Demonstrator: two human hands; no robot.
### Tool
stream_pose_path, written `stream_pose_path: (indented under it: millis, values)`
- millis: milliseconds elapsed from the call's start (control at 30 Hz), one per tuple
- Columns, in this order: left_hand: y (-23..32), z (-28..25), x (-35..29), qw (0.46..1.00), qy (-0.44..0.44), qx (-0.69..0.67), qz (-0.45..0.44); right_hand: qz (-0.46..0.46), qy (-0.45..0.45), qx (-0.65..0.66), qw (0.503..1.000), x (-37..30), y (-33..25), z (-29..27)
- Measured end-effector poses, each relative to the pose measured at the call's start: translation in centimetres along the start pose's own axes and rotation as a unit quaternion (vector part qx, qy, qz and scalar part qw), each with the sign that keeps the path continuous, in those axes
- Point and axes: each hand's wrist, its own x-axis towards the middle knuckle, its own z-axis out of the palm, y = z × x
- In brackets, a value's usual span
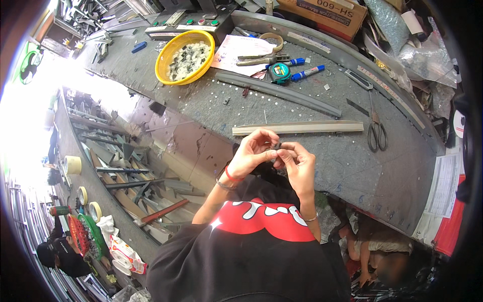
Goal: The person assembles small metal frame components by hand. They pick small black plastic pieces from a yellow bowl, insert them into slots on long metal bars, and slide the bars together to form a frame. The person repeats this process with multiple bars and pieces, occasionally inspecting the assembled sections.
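My left hand and my right hand meet in front of my chest, over the near edge of the grey workbench. Between their fingertips is a small dark piece, pinched from both sides; fingers partly cover it and its kind is not clear. Just beyond the hands lies a pale long strip. Farther back, a grey profile strip rests at a slant. A yellow basin holding many small white and dark pieces stands at the far left of the bench.
Pliers, a teal tape measure and blue markers lie behind the strips. Scissors and a utility knife are at right. Metal offcuts fill the left side. People crouch at lower left and lower right.
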Motion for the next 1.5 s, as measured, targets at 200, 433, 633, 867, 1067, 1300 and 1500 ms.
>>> stream_pose_path:
  millis: [200, 433, 633, 867, 1067, 1300, 1500]
  values:
    - [0.2, -0.1, 0.7, 0.994, -0.034, 0.104, 0.003, 0.038, -0.027, 0.076, 0.996, 0.3, 0.8, -1.3]
    - [0.1, 0.1, 1.9, 0.996, -0.063, 0.039, -0.048, -0.005, 0.008, 0.064, 0.998, -0.4, 1.0, -1.6]
    - [0.1, 0.0, 2.7, 0.991, -0.104, 0.074, -0.032, -0.057, 0.064, -0.089, 0.992, -0.4, 0.0, -1.5]
    - [0.1, -1.0, 3.0, 0.992, -0.091, 0.057, -0.060, -0.139, 0.094, -0.195, 0.966, 0.2, -0.1, -0.8]
    - [0.6, -1.6, 3.1, 0.988, -0.065, 0.121, -0.067, -0.074, 0.081, -0.084, 0.990, 0.9, 1.2, -0.7]
    - [0.8, -1.7, 2.5, 0.891, -0.044, 0.437, 0.114, 0.047, 0.025, 0.069, 0.996, 0.7, 3.3, -1.1]
    - [-0.7, -3.4, 2.1, 0.805, -0.022, 0.578, 0.131, 0.107, -0.036, 0.053, 0.992, 0.1, 6.5, -1.5]
